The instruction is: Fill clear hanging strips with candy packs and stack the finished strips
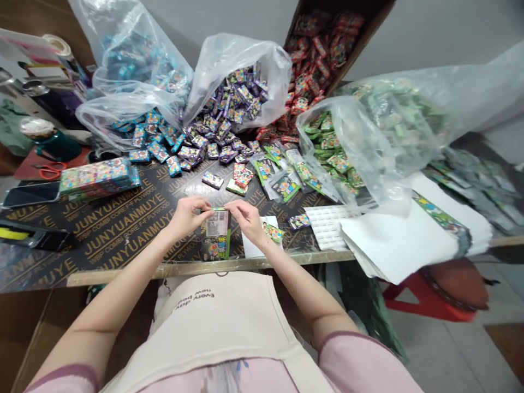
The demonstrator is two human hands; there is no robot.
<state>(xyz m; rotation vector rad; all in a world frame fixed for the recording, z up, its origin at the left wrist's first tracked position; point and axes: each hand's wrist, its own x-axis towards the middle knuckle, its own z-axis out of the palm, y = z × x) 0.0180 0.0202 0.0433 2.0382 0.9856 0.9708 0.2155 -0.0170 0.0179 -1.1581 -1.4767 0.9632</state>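
Observation:
My left hand (190, 217) and my right hand (247, 217) pinch the two top corners of a flat printed packet (216, 236) near the table's front edge. Its face is green, black and grey, with colourful print low down. Whether it is a pouch or a thin box I cannot tell. Just beyond my hands lie a purple wrapped box (212, 180) and a red wrapped box (244, 177) resting on others. To the right of my right hand, a small green-printed pack (272, 232) lies on a white sheet (250, 249), partly hidden by my forearm.
Small boxes spill from clear bags: blue (158, 150), purple (245, 93) and green (339, 162). Red ones (315, 71) fill a carton behind. Printed pouches (282, 180), a sticker sheet (327, 224) and white sheets (393, 240) lie right. Left are stacked boxes (96, 179), scissors (51, 170) and a phone (31, 195).

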